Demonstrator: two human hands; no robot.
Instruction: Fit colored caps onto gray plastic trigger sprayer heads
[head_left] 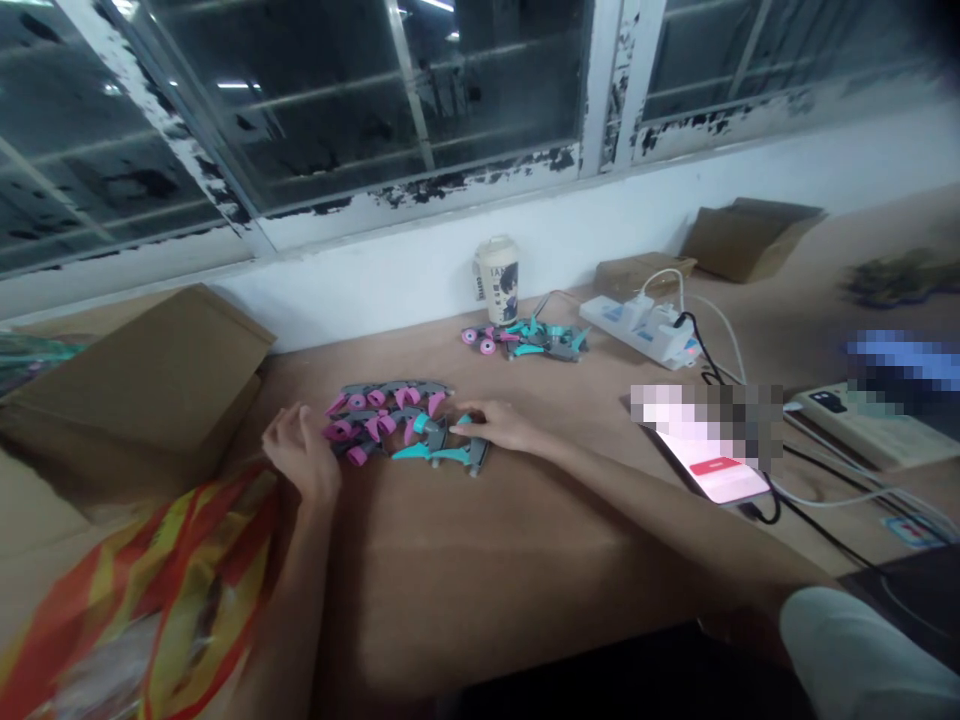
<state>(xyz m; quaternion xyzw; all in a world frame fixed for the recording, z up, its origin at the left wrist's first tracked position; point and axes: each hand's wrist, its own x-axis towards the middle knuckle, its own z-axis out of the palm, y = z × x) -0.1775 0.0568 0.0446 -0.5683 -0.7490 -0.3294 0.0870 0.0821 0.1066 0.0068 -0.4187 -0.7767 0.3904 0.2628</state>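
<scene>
Teal pieces [456, 456] lie on the table [450, 550] at four o'clock from the pink pieces [386, 424], by my right hand [505, 426], whose thumb and forefinger stand slightly parted at one piece, though I cannot tell whether they grip it. My left hand [304, 452], fingers loosely curled and holding nothing, is just beside the pink pieces at their eight o'clock, with a box [150, 385] at its ten and a bag [142, 600] at its seven. From my right hand, a phone [733, 486] lies at three o'clock, a power strip [637, 330] at two, a second heap [547, 342] at one and a cup [500, 285] at twelve.
</scene>
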